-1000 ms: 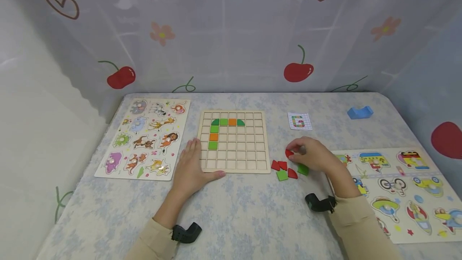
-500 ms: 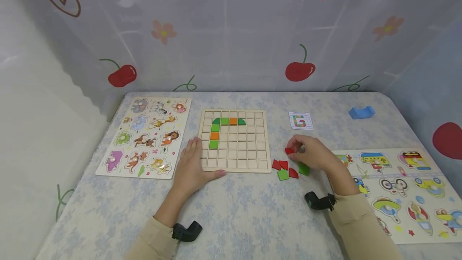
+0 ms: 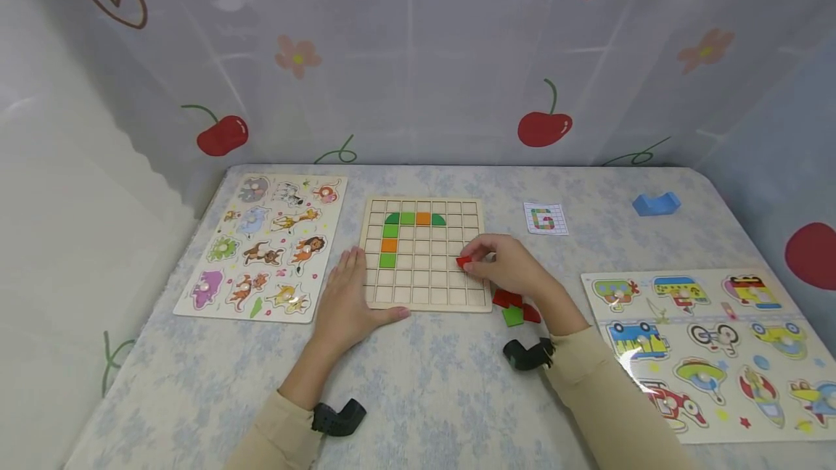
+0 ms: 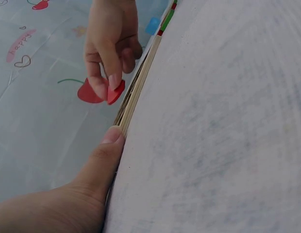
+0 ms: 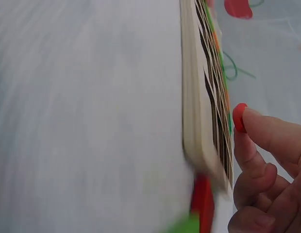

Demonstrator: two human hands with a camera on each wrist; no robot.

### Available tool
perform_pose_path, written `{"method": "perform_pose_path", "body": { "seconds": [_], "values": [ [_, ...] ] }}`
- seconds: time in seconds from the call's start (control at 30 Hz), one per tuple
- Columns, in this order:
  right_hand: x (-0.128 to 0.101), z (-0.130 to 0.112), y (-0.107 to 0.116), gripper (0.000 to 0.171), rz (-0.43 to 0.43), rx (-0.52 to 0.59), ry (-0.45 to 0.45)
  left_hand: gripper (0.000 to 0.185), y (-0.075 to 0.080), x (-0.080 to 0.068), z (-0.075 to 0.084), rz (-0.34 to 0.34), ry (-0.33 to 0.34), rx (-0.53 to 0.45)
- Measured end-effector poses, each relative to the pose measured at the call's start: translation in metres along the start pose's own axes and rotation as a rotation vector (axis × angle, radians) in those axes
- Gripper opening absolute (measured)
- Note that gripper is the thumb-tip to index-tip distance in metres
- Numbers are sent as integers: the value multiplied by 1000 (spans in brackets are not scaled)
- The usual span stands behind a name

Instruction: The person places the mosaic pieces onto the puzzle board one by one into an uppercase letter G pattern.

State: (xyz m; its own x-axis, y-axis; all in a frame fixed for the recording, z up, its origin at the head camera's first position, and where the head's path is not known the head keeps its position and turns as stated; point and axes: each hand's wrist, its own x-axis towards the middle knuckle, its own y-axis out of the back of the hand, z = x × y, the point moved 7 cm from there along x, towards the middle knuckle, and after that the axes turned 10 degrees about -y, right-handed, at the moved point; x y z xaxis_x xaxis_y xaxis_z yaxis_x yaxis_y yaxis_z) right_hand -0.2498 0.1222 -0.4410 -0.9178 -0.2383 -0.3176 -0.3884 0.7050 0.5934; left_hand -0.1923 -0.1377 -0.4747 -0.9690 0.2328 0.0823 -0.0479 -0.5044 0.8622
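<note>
Aslant lengthwise in left-wrist view, red piece (image 4: 116, 93) in pinch of right hand (image 3: 505, 264), left hand (image 3: 345, 304) uncurled.

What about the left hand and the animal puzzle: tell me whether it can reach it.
Likely yes: the left hand lies beside the animal puzzle, with nothing visible between them, though it would have to leave the grid board it touches.

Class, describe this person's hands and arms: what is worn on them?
The left hand and right hand are ungloved. The left sleeve and right sleeve are plain beige. A black, elbow-shaped device sits by the left sleeve's end, another by the right's.
</note>
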Motion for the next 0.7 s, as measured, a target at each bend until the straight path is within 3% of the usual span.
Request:
{"method": "perform_pose_path", "body": {
  "seconds": [0.33,0.7],
  "values": [
    [17,-55,-52,10,-57,18,83,138,0,0,-1,-18,3,6],
    [24,-80,-86,6,-57,-26,151,135,1,-1,0,-17,-8,13]
  ]
}}
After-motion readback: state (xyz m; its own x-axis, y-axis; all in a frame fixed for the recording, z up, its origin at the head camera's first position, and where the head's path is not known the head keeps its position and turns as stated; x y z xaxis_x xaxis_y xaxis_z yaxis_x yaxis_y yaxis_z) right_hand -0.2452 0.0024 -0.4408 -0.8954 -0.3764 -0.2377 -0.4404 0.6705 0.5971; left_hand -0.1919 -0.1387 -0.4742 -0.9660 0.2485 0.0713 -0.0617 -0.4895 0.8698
